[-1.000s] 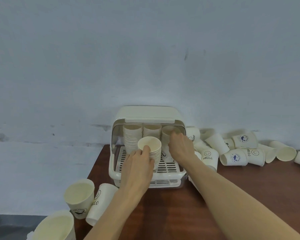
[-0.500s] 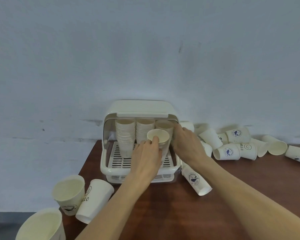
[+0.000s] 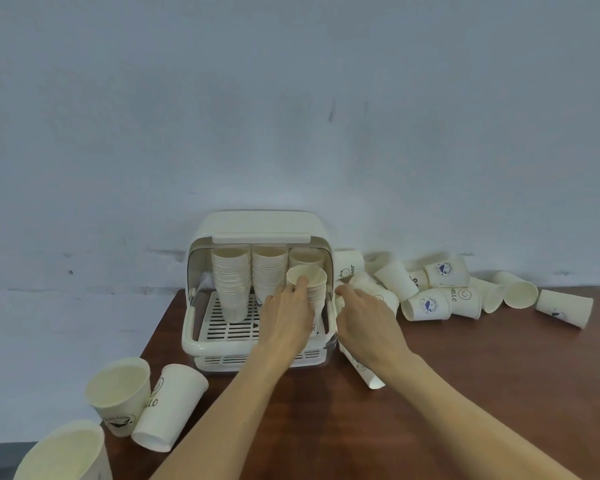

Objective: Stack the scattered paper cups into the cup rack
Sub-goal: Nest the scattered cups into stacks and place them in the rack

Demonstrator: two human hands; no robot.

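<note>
A cream cup rack (image 3: 201, 342) with its lid raised stands at the table's back left. Three tall stacks of paper cups stand along its rear, the leftmost stack (image 3: 231, 277) the clearest. My left hand (image 3: 286, 318) grips a shorter stack of cups (image 3: 311, 289) inside the rack at its front right, thumb at the top rim. My right hand (image 3: 366, 322) hovers just outside the rack's right wall with fingers relaxed and holds nothing. Scattered cups lie on their sides to the right, among them a blue-logo cup (image 3: 426, 304).
A cup (image 3: 362, 370) lies under my right wrist by the rack's right corner. Three cups sit near the table's left edge: an upright one (image 3: 120, 394), a "HELLO" cup (image 3: 170, 410) on its side, another (image 3: 63, 452) at the bottom left. A grey wall stands close behind.
My left hand has carried the short stack deeper and to the right inside the rack. My right hand has drawn back out of the rack to its right side.
</note>
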